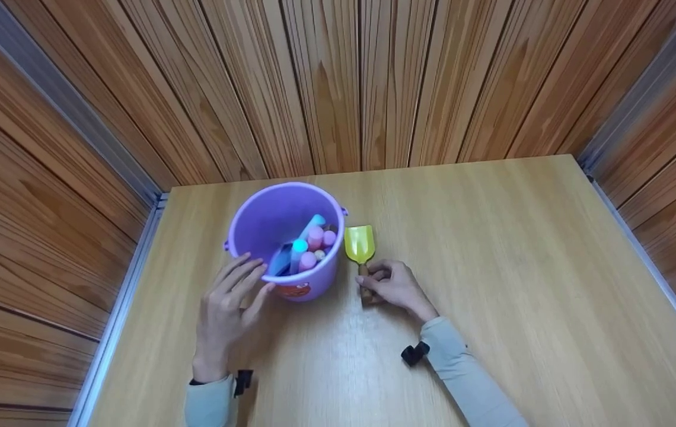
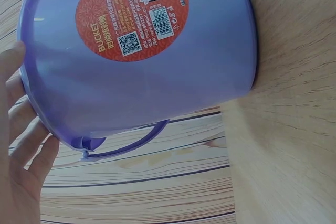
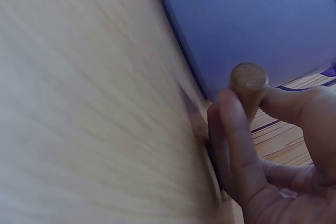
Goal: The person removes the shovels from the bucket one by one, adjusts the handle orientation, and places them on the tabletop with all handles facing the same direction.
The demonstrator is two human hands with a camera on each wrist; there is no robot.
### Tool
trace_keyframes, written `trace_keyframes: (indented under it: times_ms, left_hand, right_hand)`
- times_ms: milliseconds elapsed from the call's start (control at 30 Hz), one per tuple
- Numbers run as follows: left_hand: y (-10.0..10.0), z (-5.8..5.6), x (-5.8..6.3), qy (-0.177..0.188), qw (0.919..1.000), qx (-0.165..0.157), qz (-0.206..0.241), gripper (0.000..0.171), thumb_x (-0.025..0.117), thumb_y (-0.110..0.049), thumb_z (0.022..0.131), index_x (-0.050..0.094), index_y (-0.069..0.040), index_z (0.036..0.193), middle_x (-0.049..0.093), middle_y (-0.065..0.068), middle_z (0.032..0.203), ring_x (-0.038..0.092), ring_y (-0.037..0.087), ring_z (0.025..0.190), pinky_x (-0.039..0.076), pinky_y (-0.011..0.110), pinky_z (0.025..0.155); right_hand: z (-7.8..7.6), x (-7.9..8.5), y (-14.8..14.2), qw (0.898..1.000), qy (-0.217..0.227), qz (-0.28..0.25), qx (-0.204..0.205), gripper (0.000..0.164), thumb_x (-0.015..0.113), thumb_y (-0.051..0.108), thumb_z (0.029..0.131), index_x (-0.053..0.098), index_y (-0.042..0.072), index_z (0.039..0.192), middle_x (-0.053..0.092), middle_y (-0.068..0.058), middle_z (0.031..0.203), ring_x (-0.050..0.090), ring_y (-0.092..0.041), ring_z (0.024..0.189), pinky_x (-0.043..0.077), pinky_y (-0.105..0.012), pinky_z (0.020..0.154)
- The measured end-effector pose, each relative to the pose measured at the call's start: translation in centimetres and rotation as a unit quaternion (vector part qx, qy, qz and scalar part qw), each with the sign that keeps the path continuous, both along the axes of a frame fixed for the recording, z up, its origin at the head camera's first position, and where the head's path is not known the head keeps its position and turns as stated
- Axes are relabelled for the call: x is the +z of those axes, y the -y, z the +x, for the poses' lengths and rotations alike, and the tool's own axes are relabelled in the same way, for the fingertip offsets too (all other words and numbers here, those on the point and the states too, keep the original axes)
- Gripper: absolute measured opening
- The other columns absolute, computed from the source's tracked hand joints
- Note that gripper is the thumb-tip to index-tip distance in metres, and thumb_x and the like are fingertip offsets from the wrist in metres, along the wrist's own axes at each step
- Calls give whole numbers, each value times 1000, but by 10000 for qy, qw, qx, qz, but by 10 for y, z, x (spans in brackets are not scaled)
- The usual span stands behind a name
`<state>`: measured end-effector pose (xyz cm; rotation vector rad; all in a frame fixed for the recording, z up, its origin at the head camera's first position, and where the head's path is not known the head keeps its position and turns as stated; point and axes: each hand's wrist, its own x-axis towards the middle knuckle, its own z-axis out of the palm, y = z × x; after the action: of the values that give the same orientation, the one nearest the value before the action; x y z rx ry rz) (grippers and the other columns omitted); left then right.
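Note:
A purple plastic bucket [image 1: 249, 204] stands upright on the table, holding pink and turquoise sticks and a blue piece. My left hand [image 1: 225, 308] touches its near-left rim with fairly straight, spread fingers, seen also along the rim in the left wrist view. Just right of the bucket, my right hand [image 1: 394, 287] pinches the wooden handle [image 3: 249, 80] of a small toy shovel [image 1: 360, 243] between thumb and fingers. Its yellow blade points away from me, close beside the bucket wall. In the right wrist view, the handle's round end faces the camera.
The light wood table [image 1: 492, 249] has wood-plank walls [image 1: 338, 89] behind it and at both sides. Metal strips [image 1: 115, 308] run along its side edges. A purple carrying handle [image 2: 131, 148] hangs down the bucket's side, near a red label [image 2: 131, 17].

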<state>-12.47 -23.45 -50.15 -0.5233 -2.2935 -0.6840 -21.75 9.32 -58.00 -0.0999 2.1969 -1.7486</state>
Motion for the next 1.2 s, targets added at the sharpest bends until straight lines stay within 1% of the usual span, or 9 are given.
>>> trace_keyframes:
  times_ms: [200,333,533,667,767,900,1000,1067,1200]
  left_hand:
    - [-1,-1,1,-8,10000,11,-10,52,86,-18,80,69,-19,129,68,1,130,55,23,132,39,29,114]
    - [-1,-1,2,-46,10000,-11,-72,50,85,-20,82,69,-19,129,68,2,129,55,24,132,39,29,114]
    - [0,0,0,-133,9999,-24,-69,49,83,-24,83,69,-19,129,69,1,129,56,24,131,39,28,113]
    - [-1,0,0,-117,9999,-22,-30,53,86,-19,80,68,-21,130,68,1,129,55,23,132,41,30,113]
    - [-2,0,0,-100,9999,-3,-10,58,88,-15,77,68,-21,131,68,0,130,55,22,132,42,32,112]
    - [-2,0,0,-96,10000,-4,17,53,85,-20,81,67,-22,131,67,-3,132,56,23,131,43,34,111]
    - [-2,0,0,-138,9999,-29,33,49,82,-24,85,67,-21,131,66,-3,132,57,23,130,44,34,111]
    - [-2,0,0,-169,9998,-46,55,50,83,-23,84,67,-21,131,66,-3,132,57,24,130,44,33,111]
    - [-2,-2,0,-199,9998,-63,68,54,86,-17,80,68,-20,131,68,0,130,58,24,128,44,33,111]
  right_hand:
    - [2,3,0,9997,71,234,64,46,84,25,82,62,0,114,65,-13,90,68,-23,66,62,-38,55]
    - [2,4,0,9987,-70,496,111,45,83,25,83,62,1,114,67,-10,88,67,-22,65,60,-36,51]
    - [3,5,-1,9980,-166,563,244,40,80,20,86,62,0,116,67,-11,88,67,-23,63,61,-37,52]
    - [1,10,-2,9970,-330,657,238,38,80,19,86,63,-1,114,68,-10,88,67,-24,63,60,-37,53]
    - [-2,18,-3,9961,-464,707,241,36,79,19,87,64,-1,113,69,-11,87,67,-30,63,60,-39,53]
    - [-7,32,-4,9947,-569,817,273,35,74,17,91,63,0,119,69,-10,92,69,-34,71,61,-42,58]
    - [-12,45,-4,9904,-878,1035,261,36,68,20,95,63,0,125,68,-8,99,69,-30,82,61,-38,67]
    - [-17,54,-4,9857,-1176,1180,251,34,63,22,99,64,1,125,68,-7,101,67,-26,86,59,-33,70]
    - [-31,79,-7,9776,-1728,1153,336,32,55,22,104,64,1,126,68,-10,105,65,-26,89,59,-35,72]
